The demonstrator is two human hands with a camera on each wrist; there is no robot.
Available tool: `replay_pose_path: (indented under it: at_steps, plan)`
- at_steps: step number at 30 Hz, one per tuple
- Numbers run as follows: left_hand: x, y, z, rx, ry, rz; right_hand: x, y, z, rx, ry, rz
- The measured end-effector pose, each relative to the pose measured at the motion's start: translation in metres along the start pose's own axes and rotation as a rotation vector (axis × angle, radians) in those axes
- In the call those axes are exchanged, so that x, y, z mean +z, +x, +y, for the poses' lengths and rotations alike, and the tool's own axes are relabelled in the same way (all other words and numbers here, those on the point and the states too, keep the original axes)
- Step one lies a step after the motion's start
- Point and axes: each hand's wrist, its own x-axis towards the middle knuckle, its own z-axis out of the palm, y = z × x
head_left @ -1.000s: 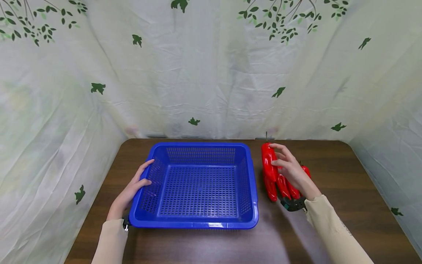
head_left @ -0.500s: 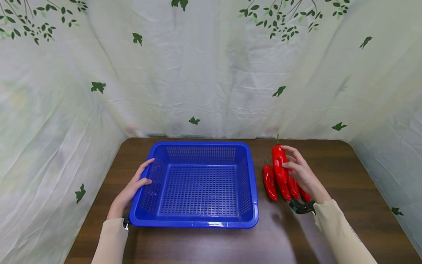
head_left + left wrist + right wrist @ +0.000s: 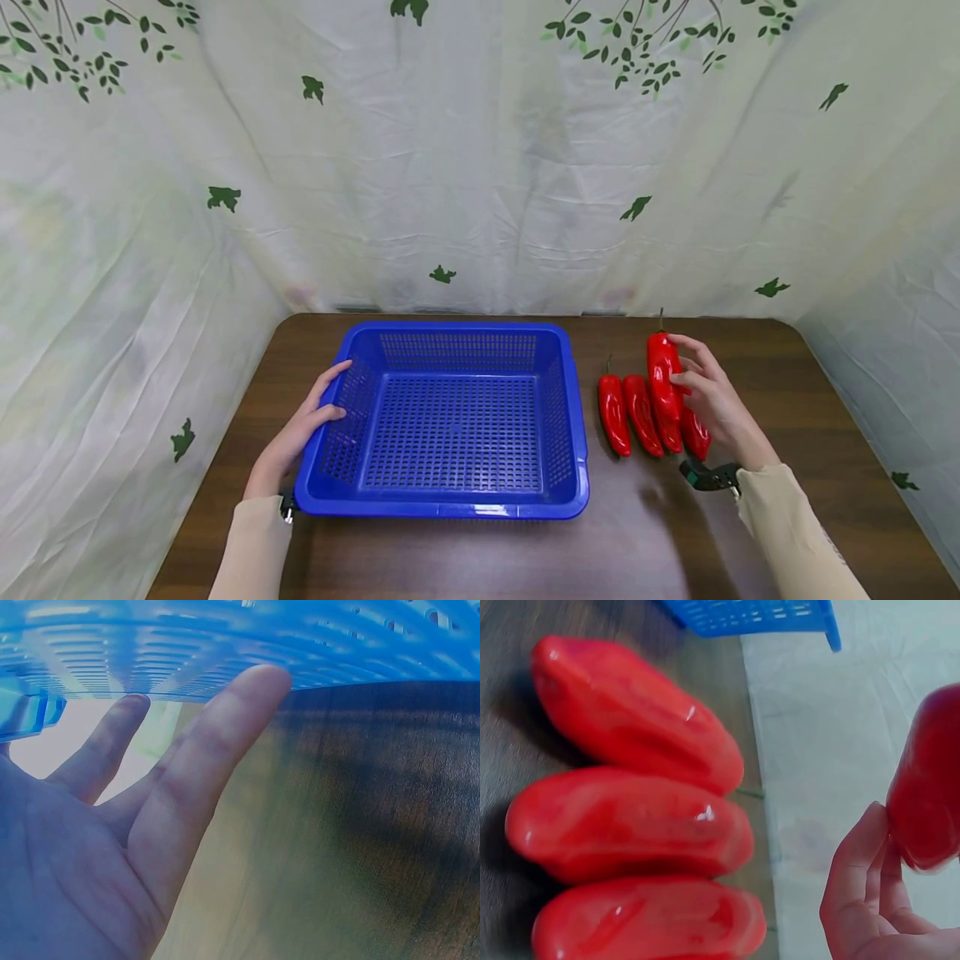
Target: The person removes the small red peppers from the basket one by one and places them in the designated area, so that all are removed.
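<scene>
My right hand (image 3: 718, 408) pinches a glossy red pepper (image 3: 663, 375) near its stem end, upright above other red peppers lying in a row. Two of these, the leftmost pepper (image 3: 614, 415) and the one beside it (image 3: 641, 415), lie in full sight; the held pepper and my hand partly cover those to the right. Three lying peppers (image 3: 630, 825) fill the left of the right wrist view. At the left side of a blue plastic basket (image 3: 457, 507), my left hand (image 3: 303, 425) grips the rim, while in the left wrist view its fingers (image 3: 187, 765) reach along the outer wall.
The brown wooden table (image 3: 780, 392) carries the basket in the middle and the peppers to its right. A pale cloth curtain (image 3: 480, 167) with green leaf prints rises behind and along both sides.
My right hand has carried the held pepper rightward over the row, uncovering the two leftmost peppers. The left hand and the basket stay where they were.
</scene>
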Motion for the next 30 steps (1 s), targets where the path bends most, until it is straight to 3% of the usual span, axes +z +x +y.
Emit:
replay_pose_path:
  at_steps: [30]
  plan:
    - [-0.001, 0.001, -0.002, 0.016, -0.007, -0.006, -0.045, -0.025, 0.006, -0.106, 0.141, 0.038]
